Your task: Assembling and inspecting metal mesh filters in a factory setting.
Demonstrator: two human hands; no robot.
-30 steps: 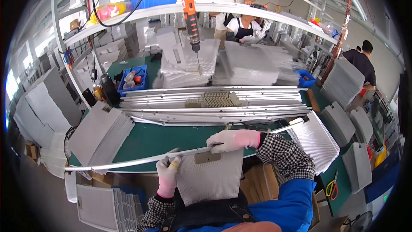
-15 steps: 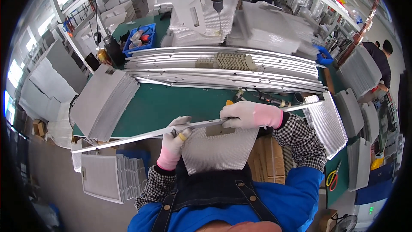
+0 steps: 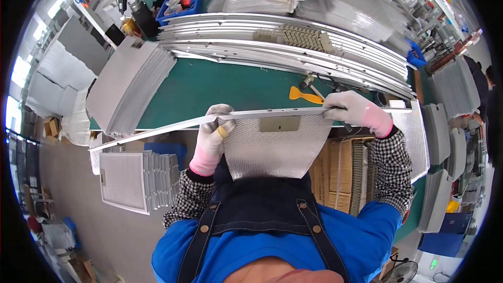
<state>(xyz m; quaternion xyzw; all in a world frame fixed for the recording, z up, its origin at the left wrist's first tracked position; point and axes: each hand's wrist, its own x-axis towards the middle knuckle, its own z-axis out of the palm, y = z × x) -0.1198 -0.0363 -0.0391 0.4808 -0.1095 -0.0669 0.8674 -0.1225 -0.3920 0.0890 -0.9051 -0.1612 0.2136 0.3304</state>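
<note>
A long thin aluminium strip (image 3: 157,132) runs across in front of me along the upper edge of a silvery mesh panel (image 3: 275,154). The panel carries a small beige plate (image 3: 280,124) at that edge. My left hand (image 3: 212,139), gloved white and pink, is closed around the strip and the panel's upper left corner. At the upper right corner my right hand (image 3: 356,111), gloved likewise, pinches the strip and panel edge; its fingertips are partly hidden. Just beyond the right hand lie a yellow scraper (image 3: 305,95) and a hammer (image 3: 308,81), its handle passing beneath the strip.
More strips (image 3: 220,47) lie across the green table (image 3: 225,86), topped by several beige plates (image 3: 304,37). Grey panels are stacked (image 3: 131,84) at the left. A blue bin (image 3: 181,4) stands behind. Framed panels (image 3: 126,181) and a cardboard box (image 3: 338,173) are below the table edge.
My right hand has slid right along the strip, from the panel's middle to its right corner. My left hand keeps its grip. The view has shifted downward, and the scraper shows fully.
</note>
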